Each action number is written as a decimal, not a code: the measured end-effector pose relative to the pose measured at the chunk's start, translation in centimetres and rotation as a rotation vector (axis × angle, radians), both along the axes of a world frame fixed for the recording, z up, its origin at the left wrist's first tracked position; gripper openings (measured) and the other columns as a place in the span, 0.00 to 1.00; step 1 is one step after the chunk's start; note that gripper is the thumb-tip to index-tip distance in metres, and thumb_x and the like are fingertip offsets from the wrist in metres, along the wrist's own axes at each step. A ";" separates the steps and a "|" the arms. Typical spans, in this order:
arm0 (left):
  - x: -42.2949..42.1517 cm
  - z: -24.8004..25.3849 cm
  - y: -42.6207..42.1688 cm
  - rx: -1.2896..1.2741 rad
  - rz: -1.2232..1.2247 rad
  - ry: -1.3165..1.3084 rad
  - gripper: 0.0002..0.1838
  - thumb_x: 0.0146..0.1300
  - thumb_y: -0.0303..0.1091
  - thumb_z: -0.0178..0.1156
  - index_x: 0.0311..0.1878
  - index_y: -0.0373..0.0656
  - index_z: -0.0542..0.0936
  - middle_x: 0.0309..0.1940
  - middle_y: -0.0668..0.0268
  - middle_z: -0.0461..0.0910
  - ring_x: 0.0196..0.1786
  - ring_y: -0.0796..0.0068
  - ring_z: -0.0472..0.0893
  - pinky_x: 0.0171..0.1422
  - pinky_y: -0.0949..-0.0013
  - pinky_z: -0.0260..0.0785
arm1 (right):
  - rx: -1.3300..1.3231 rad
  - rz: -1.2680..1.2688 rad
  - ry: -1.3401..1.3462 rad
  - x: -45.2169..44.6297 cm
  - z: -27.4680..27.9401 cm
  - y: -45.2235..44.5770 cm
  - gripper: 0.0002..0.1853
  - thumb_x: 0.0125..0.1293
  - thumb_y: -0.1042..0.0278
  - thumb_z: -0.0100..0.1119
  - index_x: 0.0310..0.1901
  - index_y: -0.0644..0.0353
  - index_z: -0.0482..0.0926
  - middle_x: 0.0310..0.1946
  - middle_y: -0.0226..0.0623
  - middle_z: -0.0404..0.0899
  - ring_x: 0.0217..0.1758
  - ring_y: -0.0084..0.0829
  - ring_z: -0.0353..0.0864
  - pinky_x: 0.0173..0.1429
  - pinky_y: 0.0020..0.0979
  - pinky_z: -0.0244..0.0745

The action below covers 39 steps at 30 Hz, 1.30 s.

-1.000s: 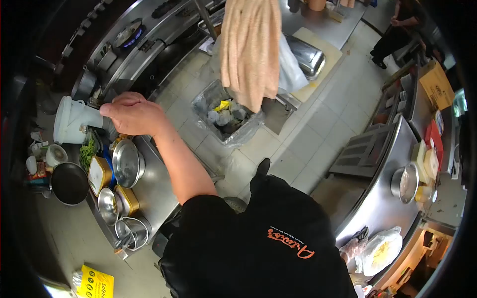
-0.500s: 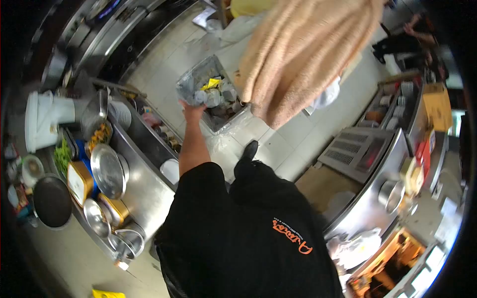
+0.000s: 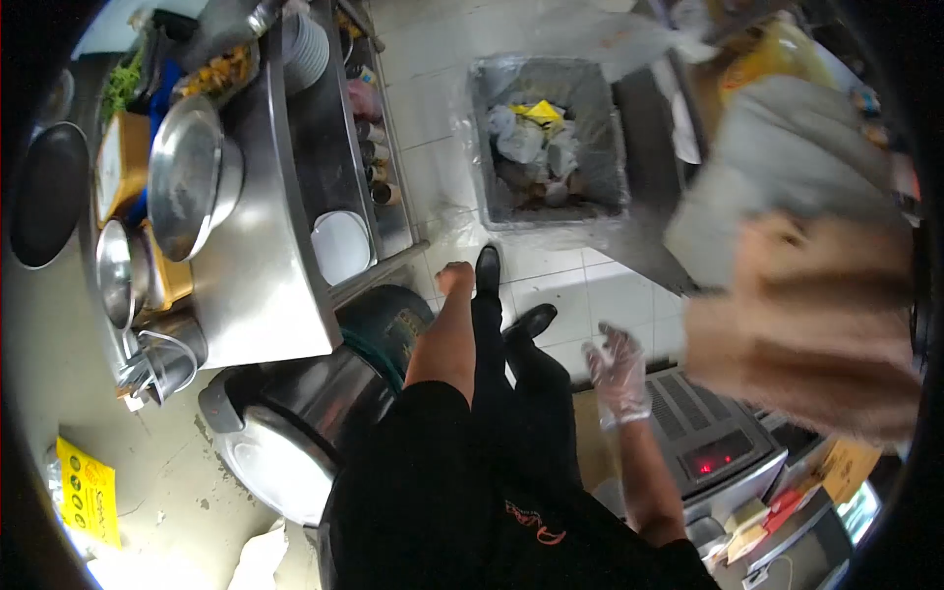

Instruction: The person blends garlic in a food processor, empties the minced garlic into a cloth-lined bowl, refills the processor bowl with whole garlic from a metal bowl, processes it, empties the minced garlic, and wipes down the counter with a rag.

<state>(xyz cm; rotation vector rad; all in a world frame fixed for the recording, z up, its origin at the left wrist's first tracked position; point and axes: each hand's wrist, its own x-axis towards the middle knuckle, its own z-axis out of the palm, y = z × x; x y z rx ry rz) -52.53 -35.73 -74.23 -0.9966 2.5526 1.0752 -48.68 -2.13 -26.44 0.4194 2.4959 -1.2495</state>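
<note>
Bare and hanging low, my left hand has its fingers curled together near the black shoes; whether it holds anything is hidden. My right hand wears a clear plastic glove, with its fingers spread and nothing in them, above a grey appliance with red digits. Beyond both hands, a lined bin stands on the tiled floor with a yellow wrapper and crumpled plastic inside. A blurred tan cloth hangs at the right, close to the camera.
At the left, a steel counter bears a black pan, steel bowls and food containers. White plates lie on the shelf beneath. A large lidded cooker stands below the counter. Grey cloth hangs at the upper right.
My left hand has drawn back from the bin's edge, and its fingers have curled. My gloved right hand has come into clear view. The view has turned, with the tan cloth now farther right.
</note>
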 end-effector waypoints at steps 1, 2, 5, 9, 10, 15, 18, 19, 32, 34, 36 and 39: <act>1.5 -2.6 -0.5 0.163 0.057 0.051 0.22 0.65 0.46 0.52 0.53 0.44 0.82 0.61 0.51 0.74 0.65 0.48 0.69 0.69 0.53 0.64 | -0.028 0.040 0.067 -3.6 -0.4 -1.0 0.22 0.62 0.68 0.67 0.57 0.61 0.76 0.51 0.47 0.79 0.53 0.41 0.78 0.56 0.37 0.75; 1.3 -2.9 -0.6 0.140 0.006 -0.085 0.21 0.64 0.44 0.52 0.54 0.45 0.82 0.64 0.53 0.69 0.67 0.48 0.67 0.70 0.53 0.64 | -0.053 0.077 0.136 -6.9 -1.6 -1.8 0.22 0.60 0.69 0.67 0.55 0.64 0.76 0.49 0.49 0.79 0.52 0.44 0.80 0.57 0.38 0.77; -1.4 -2.0 -1.4 -0.037 -0.293 -0.472 0.20 0.63 0.40 0.55 0.57 0.51 0.81 0.72 0.56 0.52 0.72 0.49 0.60 0.71 0.53 0.63 | 0.173 0.275 0.362 -14.4 -7.9 -2.9 0.18 0.62 0.65 0.66 0.50 0.64 0.79 0.49 0.49 0.79 0.53 0.43 0.79 0.59 0.41 0.74; -6.5 -7.9 -3.0 -0.108 -0.401 -0.523 0.22 0.61 0.35 0.57 0.60 0.57 0.81 0.80 0.59 0.35 0.77 0.50 0.52 0.73 0.52 0.62 | 0.262 0.342 0.600 -19.8 -16.0 -4.1 0.21 0.64 0.67 0.60 0.59 0.62 0.76 0.52 0.46 0.78 0.51 0.43 0.78 0.59 0.41 0.72; -7.9 -9.4 -3.0 -0.161 -0.436 -0.516 0.22 0.61 0.36 0.58 0.59 0.55 0.81 0.80 0.58 0.34 0.77 0.48 0.51 0.73 0.50 0.61 | 0.345 0.370 0.606 -20.3 -17.6 -4.1 0.23 0.64 0.66 0.60 0.60 0.62 0.74 0.52 0.47 0.78 0.52 0.44 0.78 0.60 0.42 0.71; -13.6 -13.5 -2.6 -0.419 -0.677 -0.612 0.23 0.59 0.39 0.59 0.58 0.44 0.81 0.80 0.53 0.31 0.78 0.40 0.47 0.72 0.39 0.57 | 0.425 0.435 0.619 -21.3 -20.8 -4.6 0.37 0.68 0.40 0.55 0.67 0.65 0.66 0.58 0.51 0.74 0.59 0.50 0.74 0.62 0.47 0.68; -14.1 -13.6 -2.8 -0.337 -0.691 -0.742 0.25 0.57 0.41 0.61 0.56 0.40 0.81 0.77 0.52 0.40 0.77 0.41 0.50 0.72 0.34 0.54 | 0.468 0.488 0.495 -21.8 -19.9 -5.0 0.41 0.65 0.38 0.58 0.68 0.65 0.66 0.58 0.53 0.73 0.59 0.51 0.74 0.60 0.47 0.70; -14.0 -13.7 -2.7 -0.296 -0.678 -0.771 0.25 0.54 0.42 0.62 0.55 0.40 0.82 0.74 0.52 0.51 0.75 0.45 0.55 0.73 0.34 0.53 | 0.424 0.480 0.485 -21.8 -20.0 -4.7 0.41 0.64 0.38 0.59 0.68 0.65 0.66 0.58 0.53 0.73 0.59 0.51 0.73 0.60 0.47 0.70; -21.5 33.5 3.7 0.409 0.585 1.097 0.23 0.56 0.19 0.49 0.58 0.34 0.73 0.48 0.58 0.75 0.53 0.65 0.75 0.60 0.65 0.67 | 0.237 0.346 0.275 -22.2 -15.2 -4.8 0.40 0.63 0.46 0.63 0.71 0.59 0.62 0.68 0.48 0.62 0.70 0.50 0.63 0.70 0.44 0.64; -22.1 36.7 6.5 0.124 0.261 1.081 0.22 0.59 0.23 0.53 0.59 0.35 0.73 0.49 0.55 0.74 0.53 0.59 0.74 0.61 0.61 0.66 | 0.232 0.262 0.350 -19.5 -14.8 -4.7 0.37 0.67 0.47 0.59 0.71 0.57 0.62 0.71 0.46 0.61 0.72 0.44 0.62 0.72 0.46 0.62; -24.5 37.4 10.6 -0.057 -0.165 1.036 0.23 0.63 0.30 0.58 0.61 0.37 0.73 0.52 0.48 0.75 0.57 0.50 0.74 0.64 0.56 0.65 | 0.146 0.138 0.340 -14.6 -13.8 -4.2 0.35 0.69 0.47 0.57 0.72 0.55 0.62 0.72 0.43 0.59 0.73 0.40 0.61 0.73 0.48 0.60; -27.1 33.5 15.6 0.385 -0.890 -0.148 0.48 0.59 0.56 0.64 0.75 0.39 0.57 0.68 0.36 0.63 0.73 0.39 0.60 0.75 0.46 0.56 | -0.132 0.005 0.065 -8.5 -7.1 -3.3 0.35 0.67 0.46 0.54 0.70 0.59 0.62 0.69 0.52 0.62 0.71 0.47 0.62 0.75 0.45 0.56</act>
